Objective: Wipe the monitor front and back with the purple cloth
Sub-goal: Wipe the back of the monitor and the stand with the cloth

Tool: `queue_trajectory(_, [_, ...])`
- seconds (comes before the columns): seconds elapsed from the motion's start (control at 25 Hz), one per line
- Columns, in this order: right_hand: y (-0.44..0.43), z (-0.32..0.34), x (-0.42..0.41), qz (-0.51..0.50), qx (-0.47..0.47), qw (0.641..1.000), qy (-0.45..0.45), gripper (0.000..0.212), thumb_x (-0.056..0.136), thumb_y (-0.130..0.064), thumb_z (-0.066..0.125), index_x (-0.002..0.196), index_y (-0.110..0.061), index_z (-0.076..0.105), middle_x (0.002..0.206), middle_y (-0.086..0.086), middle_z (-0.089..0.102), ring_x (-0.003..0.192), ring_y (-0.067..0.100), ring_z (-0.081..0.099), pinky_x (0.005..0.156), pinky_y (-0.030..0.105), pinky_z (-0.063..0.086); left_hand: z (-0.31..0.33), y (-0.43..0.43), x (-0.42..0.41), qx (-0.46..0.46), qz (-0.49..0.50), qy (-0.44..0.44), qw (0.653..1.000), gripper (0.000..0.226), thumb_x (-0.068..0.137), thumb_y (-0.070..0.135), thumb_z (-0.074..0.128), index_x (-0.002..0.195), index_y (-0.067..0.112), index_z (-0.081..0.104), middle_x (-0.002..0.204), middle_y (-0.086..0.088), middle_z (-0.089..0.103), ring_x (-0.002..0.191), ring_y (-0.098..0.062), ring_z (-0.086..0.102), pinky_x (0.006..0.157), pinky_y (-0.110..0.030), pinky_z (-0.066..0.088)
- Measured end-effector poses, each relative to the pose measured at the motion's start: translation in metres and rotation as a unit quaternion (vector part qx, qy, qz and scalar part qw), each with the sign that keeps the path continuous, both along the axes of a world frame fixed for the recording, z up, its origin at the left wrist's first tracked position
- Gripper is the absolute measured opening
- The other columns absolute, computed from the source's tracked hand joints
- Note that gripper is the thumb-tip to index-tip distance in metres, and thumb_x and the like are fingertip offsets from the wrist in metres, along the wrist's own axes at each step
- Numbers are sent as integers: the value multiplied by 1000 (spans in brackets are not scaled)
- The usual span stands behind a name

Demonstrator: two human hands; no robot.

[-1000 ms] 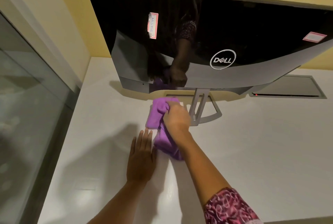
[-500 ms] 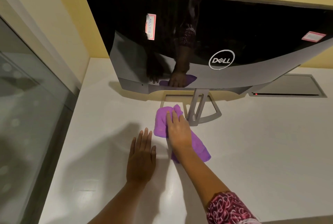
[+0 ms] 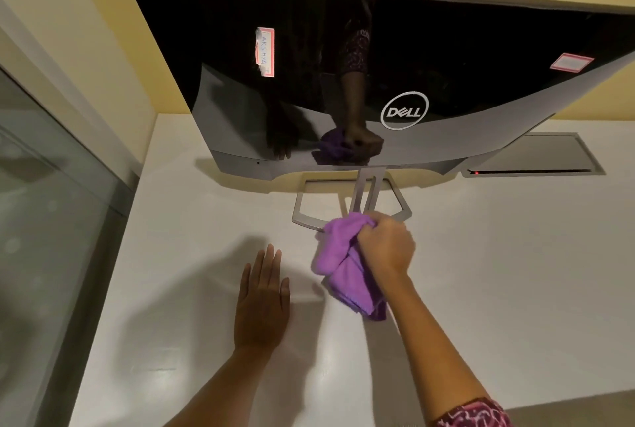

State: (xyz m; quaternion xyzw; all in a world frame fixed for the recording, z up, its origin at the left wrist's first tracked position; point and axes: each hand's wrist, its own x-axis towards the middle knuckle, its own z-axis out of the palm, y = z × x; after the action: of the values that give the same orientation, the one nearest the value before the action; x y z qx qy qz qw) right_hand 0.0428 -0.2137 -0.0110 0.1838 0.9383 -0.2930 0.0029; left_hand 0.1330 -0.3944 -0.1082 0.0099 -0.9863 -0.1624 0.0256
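The monitor (image 3: 481,59) stands on the white table (image 3: 498,289) with its glossy black and grey back toward me, a Dell logo in the middle and two pink labels stuck on it. Its silver stand (image 3: 364,193) reaches toward me. My right hand (image 3: 386,246) grips the bunched purple cloth (image 3: 347,268) just above the table, right at the front edge of the stand base. The cloth hangs down below the fist. My left hand (image 3: 263,296) rests flat on the table, fingers straight, left of the cloth.
A yellow wall stands behind the monitor. A grey cable hatch (image 3: 536,158) with a small red light is set into the table at the back right. A glass partition (image 3: 44,220) runs along the table's left edge.
My right hand went from pressing the cloth flat on the table to gathering it into a fist and lifting it, shifting slightly right toward the stand base. My left hand stayed put.
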Motion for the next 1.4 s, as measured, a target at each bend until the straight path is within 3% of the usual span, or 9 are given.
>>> queue_trajectory(0.08, [26,9,-3,-95,-31,994,47,21,94,-17,52,105,-19,69,84,1,68,62,12,56,53,18,43,-1,0,0,-3,3,1,1000,52,94,27,26,140,6,42,146,-11,40,138,-23,33,114,-38,20])
queue_trajectory(0.2, [57,-5,-24,-158,8,986,58,23,97,-20,48,114,-17,63,107,5,65,79,14,55,63,17,43,-4,0,0,-12,1,-3,1000,53,95,28,25,141,6,41,147,-10,39,139,-22,32,115,-36,16])
queue_trajectory(0.28, [69,-24,-40,-65,90,994,0,31,96,-16,48,126,-19,56,130,5,54,104,21,53,84,27,48,-5,0,0,-13,4,-1,1000,54,95,29,24,141,7,40,148,-10,37,139,-22,31,116,-35,14])
queue_trajectory(0.4, [75,-40,-54,59,184,978,-78,50,95,-15,52,143,-22,38,150,5,32,134,30,33,106,41,36,-6,1,0,-13,4,1,1000,55,94,29,24,142,7,38,149,-9,37,139,-22,31,116,-34,12])
queue_trajectory(0.76, [31,-57,-14,101,310,932,-156,72,89,-26,62,147,-23,19,153,13,17,131,34,32,100,33,41,-9,1,0,-2,7,2,1000,55,94,29,23,143,6,37,149,-9,37,138,-23,32,115,-37,16])
queue_trajectory(1.04, [19,-58,13,83,285,952,-71,66,90,-15,57,147,-18,23,143,11,34,117,28,44,90,29,46,-9,1,0,-11,8,8,1000,56,93,29,24,143,7,37,148,-9,37,138,-22,32,115,-35,15])
queue_trajectory(1.2, [25,-48,25,98,186,977,-38,49,87,-7,56,135,-12,48,127,14,51,104,28,52,81,31,49,-8,0,1,-8,-8,1,1000,55,98,32,17,141,6,40,146,-11,41,135,-25,36,115,-34,11])
queue_trajectory(1.32, [41,-16,31,12,-71,997,0,35,92,-4,44,114,-22,65,113,5,61,94,18,56,76,21,47,-8,-5,1,6,-17,-8,1000,60,99,36,9,137,7,44,142,-12,45,132,-25,38,115,-31,8])
queue_trajectory(1.4, [40,19,38,-23,-171,978,114,34,94,-3,45,106,-28,66,107,0,63,93,14,58,77,21,52,-2,-8,-2,6,-23,6,1000,62,101,36,7,131,4,49,137,-14,51,126,-28,45,114,-34,13])
